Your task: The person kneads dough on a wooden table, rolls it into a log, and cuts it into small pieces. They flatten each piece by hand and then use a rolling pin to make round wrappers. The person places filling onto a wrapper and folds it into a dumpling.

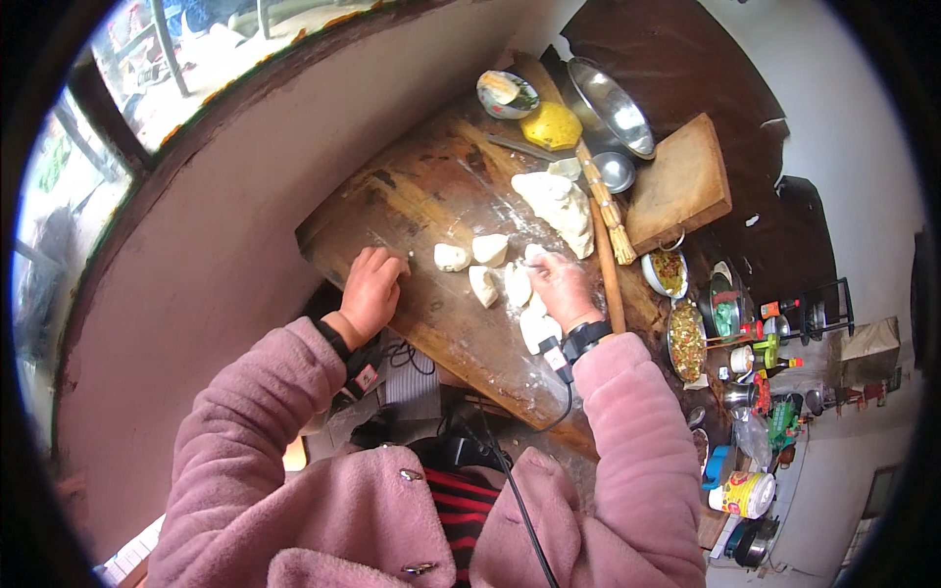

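Note:
My left hand (372, 288) rests at the near left edge of the floury wooden table (441, 191), its fingers curled downward so that the palm is hidden. Nothing shows in it. Over the middle of the table my right hand (564, 288) pinches a small piece of white dough (535, 252) at its fingertips. More cut dough lies close by: one piece (517, 285) beside my right fingers, others (451, 257) between my two hands. Partly under my right wrist is a further dough lump (539, 329). A large dough mass (556, 206) sits beyond my right hand.
Right of the dough lie a wooden rolling pin (608, 283) and a straw brush (606, 202). A thick cutting board (684, 180), a steel basin (614, 106) and a yellow lump (551, 126) stand farther back. Bowls of chopped filling (687, 342) line the right. A cable (567, 404) hangs from my right wrist.

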Demonstrator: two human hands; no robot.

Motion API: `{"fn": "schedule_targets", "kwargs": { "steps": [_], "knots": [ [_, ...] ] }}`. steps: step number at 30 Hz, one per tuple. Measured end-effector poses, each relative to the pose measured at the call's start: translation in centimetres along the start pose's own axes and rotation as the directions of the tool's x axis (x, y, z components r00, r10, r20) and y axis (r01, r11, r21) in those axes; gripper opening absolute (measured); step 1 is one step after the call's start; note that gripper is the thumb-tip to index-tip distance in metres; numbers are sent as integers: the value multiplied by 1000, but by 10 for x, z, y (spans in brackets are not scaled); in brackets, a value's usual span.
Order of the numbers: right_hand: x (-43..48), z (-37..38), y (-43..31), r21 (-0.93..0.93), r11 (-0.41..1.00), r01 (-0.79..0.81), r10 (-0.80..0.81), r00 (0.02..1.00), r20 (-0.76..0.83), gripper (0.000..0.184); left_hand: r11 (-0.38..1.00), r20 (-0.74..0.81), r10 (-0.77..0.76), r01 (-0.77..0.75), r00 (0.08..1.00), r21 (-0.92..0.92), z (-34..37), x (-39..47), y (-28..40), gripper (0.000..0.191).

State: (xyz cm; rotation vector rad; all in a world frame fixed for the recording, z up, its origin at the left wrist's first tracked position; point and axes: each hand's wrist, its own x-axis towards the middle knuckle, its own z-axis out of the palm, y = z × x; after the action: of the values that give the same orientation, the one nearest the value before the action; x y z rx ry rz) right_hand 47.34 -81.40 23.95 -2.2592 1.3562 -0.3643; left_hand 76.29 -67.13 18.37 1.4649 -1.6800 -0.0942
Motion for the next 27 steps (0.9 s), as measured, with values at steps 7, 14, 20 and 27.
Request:
{"fn": "schedule_targets", "kwargs": {
  "steps": [7,14,20,27],
  "knots": [
    [-7,55,-51,-349,926,146,-137,989,50,53,999,-54,-6,9,999,46,25,3,-12,28],
    [41,-5,-2,283,937,-204,165,974,156,36,1000,-64,-16,18,998,23,21,2,-10,26],
    [96,1,20,85,963,-257,253,966,61,53,999,-54,-26,27,998,35,18,6,-8,26],
    [25,-21,-6,-161,985,-52,72,990,120,24,1000,-23,-21,21,1000,20,17,5,-9,30]
  ]
}}
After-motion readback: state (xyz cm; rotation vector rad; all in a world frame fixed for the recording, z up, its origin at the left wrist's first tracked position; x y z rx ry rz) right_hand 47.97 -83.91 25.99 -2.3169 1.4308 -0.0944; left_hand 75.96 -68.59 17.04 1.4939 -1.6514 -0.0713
